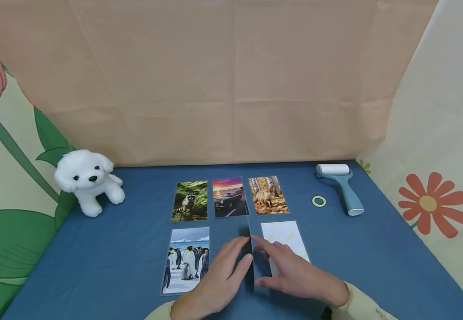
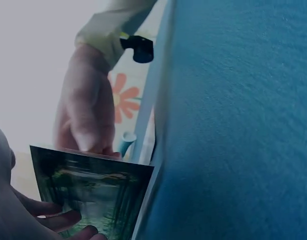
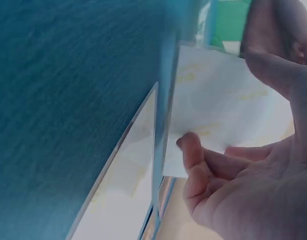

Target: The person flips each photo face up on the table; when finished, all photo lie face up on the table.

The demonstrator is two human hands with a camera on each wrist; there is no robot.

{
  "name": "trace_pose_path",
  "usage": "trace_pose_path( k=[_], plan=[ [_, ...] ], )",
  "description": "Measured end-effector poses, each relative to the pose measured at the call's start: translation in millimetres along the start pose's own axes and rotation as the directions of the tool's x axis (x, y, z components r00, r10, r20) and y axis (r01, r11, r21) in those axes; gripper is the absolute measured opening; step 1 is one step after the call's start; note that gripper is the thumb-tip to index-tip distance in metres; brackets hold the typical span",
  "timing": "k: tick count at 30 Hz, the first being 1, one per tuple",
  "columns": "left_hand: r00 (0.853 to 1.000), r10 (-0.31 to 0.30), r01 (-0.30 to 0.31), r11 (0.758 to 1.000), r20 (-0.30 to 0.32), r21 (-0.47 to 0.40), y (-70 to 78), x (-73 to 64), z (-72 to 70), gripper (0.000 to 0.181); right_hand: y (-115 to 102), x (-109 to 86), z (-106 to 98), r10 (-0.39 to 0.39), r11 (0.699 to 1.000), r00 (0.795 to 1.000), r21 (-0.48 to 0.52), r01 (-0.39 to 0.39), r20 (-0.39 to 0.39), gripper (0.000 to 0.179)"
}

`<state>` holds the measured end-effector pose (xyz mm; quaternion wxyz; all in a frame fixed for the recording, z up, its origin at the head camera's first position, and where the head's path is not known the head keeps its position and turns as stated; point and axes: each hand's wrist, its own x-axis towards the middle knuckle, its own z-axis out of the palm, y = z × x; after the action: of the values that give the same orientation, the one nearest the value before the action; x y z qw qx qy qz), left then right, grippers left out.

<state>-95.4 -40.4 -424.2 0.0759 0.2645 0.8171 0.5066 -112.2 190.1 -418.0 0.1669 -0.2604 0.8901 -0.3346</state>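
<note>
A photo card (image 1: 251, 253) stands on edge on the blue table between my hands. In the left wrist view its dark green picture face (image 2: 93, 185) shows; the right wrist view shows its white back (image 3: 213, 105). My left hand (image 1: 225, 278) lies along the picture side, its fingers against that face and its thumb apart from the card. On the white side is my right hand (image 1: 289, 271), with loosely bent fingers at the back and the thumb near the closer edge. Right of the card, a white-backed card (image 1: 285, 238) lies flat, partly behind my right hand.
A penguin photo (image 1: 187, 258) lies at left. Behind are a raccoon photo (image 1: 190, 202), a car photo (image 1: 230, 198) and a fox photo (image 1: 268, 195). Farther right are a yellow-green ring (image 1: 318, 202) and a lint roller (image 1: 345, 189). A white plush dog (image 1: 91, 180) sits back left.
</note>
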Motion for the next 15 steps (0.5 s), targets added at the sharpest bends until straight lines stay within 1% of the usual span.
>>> trace_pose_path(
  k=[4, 6, 9, 12, 15],
  plan=[
    [0.999, 0.044, -0.045, 0.998, 0.004, 0.045, -4.4, 2.6, 7.9, 0.05, 1, -4.8, -5, -0.03, 0.992, 1.0, 0.12, 0.03, -0.002, 0.084],
    [0.999, 0.031, -0.033, 0.997, 0.02, 0.068, -6.8, 3.2, 10.9, 0.05, 2, -7.3, -9, -0.034, 0.985, 0.999, 0.168, 0.033, 0.007, 0.084],
    [0.998, -0.022, 0.015, 0.994, 0.063, 0.112, -9.8, 3.7, 14.3, 0.054, 5, -10.4, -13, -0.033, 0.973, 0.999, 0.231, 0.022, 0.042, 0.081],
    [0.993, -0.061, 0.046, 0.988, 0.1, 0.148, -12.2, 3.6, 16.6, 0.056, 8, -13.6, -17, -0.024, 0.941, 0.995, 0.338, -0.011, 0.1, 0.078],
    [0.99, -0.078, 0.057, 0.982, 0.114, 0.182, -14.2, 3.9, 18.0, 0.057, 11, -17.1, -22, -0.01, 0.882, 0.987, 0.466, -0.068, 0.162, 0.073]
  ],
)
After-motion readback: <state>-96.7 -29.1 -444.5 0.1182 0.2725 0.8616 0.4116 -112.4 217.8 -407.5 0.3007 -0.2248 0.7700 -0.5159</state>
